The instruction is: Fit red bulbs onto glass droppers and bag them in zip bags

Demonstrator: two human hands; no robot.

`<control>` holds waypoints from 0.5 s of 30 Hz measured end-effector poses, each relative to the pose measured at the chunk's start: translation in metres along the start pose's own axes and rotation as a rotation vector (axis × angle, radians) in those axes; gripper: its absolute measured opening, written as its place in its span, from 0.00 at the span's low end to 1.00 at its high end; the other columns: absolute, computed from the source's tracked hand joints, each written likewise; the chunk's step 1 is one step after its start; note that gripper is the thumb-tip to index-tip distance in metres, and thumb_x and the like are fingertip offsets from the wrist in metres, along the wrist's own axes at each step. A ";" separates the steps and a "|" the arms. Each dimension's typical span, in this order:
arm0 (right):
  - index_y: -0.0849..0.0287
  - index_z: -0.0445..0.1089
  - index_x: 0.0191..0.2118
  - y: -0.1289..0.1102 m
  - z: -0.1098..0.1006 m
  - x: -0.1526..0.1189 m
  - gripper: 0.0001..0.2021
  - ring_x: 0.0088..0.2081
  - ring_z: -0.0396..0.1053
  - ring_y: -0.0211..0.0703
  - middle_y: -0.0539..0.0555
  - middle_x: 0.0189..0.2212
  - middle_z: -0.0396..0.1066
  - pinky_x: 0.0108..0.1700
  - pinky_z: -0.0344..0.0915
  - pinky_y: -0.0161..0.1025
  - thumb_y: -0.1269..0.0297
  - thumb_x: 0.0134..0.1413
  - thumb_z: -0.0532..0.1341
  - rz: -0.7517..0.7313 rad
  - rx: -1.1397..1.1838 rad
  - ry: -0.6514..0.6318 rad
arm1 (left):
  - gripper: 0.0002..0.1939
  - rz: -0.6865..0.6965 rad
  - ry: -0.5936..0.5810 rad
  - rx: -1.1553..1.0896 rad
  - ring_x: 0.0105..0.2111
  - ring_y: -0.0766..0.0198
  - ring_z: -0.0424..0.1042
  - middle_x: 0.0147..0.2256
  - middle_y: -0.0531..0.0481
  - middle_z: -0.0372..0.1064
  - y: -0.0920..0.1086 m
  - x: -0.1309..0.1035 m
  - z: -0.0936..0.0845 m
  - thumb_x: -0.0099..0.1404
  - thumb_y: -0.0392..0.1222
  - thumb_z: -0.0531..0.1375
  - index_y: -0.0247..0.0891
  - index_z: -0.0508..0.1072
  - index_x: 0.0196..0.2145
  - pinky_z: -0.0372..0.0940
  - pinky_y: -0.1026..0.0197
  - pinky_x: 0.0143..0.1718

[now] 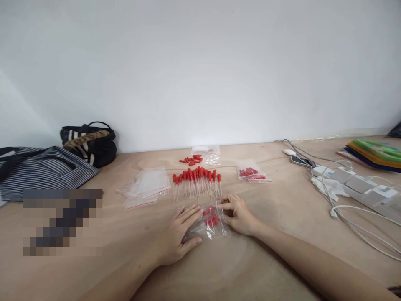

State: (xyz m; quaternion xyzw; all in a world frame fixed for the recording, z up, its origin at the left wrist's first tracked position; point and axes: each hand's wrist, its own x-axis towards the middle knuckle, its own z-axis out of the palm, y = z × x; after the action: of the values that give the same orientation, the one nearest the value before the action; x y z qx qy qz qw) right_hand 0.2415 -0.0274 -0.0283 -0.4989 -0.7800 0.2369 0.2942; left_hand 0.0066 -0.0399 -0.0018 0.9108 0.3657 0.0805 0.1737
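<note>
A clear zip bag [219, 230] with several red-bulbed droppers in it lies on the table in front of me. My left hand [181, 234] rests flat on the bag's left part, fingers spread. At the bag's right edge, my right hand [236, 213] has its thumb and fingers bent together on the plastic. Just beyond the bag is a row of droppers with red bulbs [197, 175] and clear stems. Behind them lie loose red bulbs [192, 159] beside a bundle of clear tubes [211, 159]. Flat bags [150, 184] are stacked to the left; filled bags [250, 171] lie to the right.
A striped bag [46, 171] and a black bag [103, 146] stand at the back left, near a pixelated patch. On the right are a power strip [360, 184], white cables [347, 223], a phone-like device [299, 161] and a colourful stack [376, 152]. A wall rises behind the table.
</note>
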 end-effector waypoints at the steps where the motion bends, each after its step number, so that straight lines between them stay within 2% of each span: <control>1: 0.47 0.72 0.40 0.001 0.001 -0.001 0.15 0.43 0.61 0.46 0.53 0.38 0.67 0.48 0.53 0.49 0.69 0.44 0.62 -0.004 0.000 0.003 | 0.30 0.002 0.003 0.003 0.60 0.55 0.44 0.60 0.47 0.46 -0.001 0.000 0.001 0.63 0.51 0.50 0.42 0.47 0.60 0.39 0.43 0.58; 3: 0.49 0.73 0.38 0.005 0.001 -0.001 0.14 0.43 0.62 0.46 0.53 0.38 0.67 0.48 0.55 0.48 0.69 0.42 0.62 -0.014 0.044 0.024 | 0.30 0.009 0.023 0.011 0.60 0.55 0.43 0.60 0.47 0.45 -0.002 0.000 0.002 0.63 0.51 0.50 0.43 0.46 0.60 0.39 0.43 0.58; 6: 0.56 0.74 0.34 0.019 -0.006 0.009 0.09 0.38 0.65 0.43 0.54 0.36 0.69 0.42 0.61 0.41 0.68 0.42 0.61 0.022 0.200 0.083 | 0.30 0.018 0.061 0.026 0.59 0.53 0.44 0.60 0.47 0.46 -0.005 -0.001 0.003 0.63 0.52 0.50 0.44 0.48 0.59 0.38 0.41 0.58; 8: 0.60 0.73 0.33 0.031 -0.016 0.024 0.09 0.31 0.66 0.40 0.54 0.31 0.70 0.35 0.63 0.38 0.67 0.45 0.58 0.149 0.226 0.165 | 0.29 0.016 0.093 0.037 0.59 0.53 0.45 0.59 0.47 0.49 -0.007 -0.002 0.004 0.62 0.52 0.51 0.44 0.49 0.59 0.36 0.39 0.58; 10: 0.61 0.72 0.33 0.040 -0.025 0.044 0.09 0.28 0.66 0.40 0.54 0.29 0.72 0.33 0.63 0.38 0.67 0.45 0.57 0.265 0.154 0.231 | 0.29 0.006 0.135 0.034 0.59 0.52 0.47 0.58 0.47 0.51 -0.010 -0.004 0.004 0.62 0.52 0.51 0.44 0.51 0.58 0.37 0.40 0.58; 13: 0.60 0.72 0.35 0.049 -0.032 0.075 0.10 0.34 0.68 0.43 0.55 0.34 0.73 0.39 0.62 0.39 0.65 0.45 0.58 0.292 0.135 0.262 | 0.28 -0.025 0.173 0.001 0.58 0.52 0.49 0.57 0.47 0.52 -0.015 -0.009 0.005 0.62 0.51 0.52 0.45 0.52 0.58 0.44 0.44 0.58; 15: 0.61 0.73 0.33 0.050 -0.030 0.092 0.09 0.36 0.68 0.45 0.56 0.34 0.73 0.40 0.61 0.39 0.65 0.44 0.59 0.309 0.131 0.261 | 0.28 -0.041 0.162 -0.018 0.57 0.53 0.51 0.58 0.48 0.52 -0.017 -0.012 0.005 0.61 0.50 0.53 0.46 0.52 0.58 0.49 0.46 0.57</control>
State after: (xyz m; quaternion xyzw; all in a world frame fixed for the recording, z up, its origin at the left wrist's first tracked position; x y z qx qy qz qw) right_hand 0.2641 0.0794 -0.0197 -0.6189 -0.6325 0.2625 0.3847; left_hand -0.0120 -0.0379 -0.0128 0.8920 0.3964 0.1538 0.1533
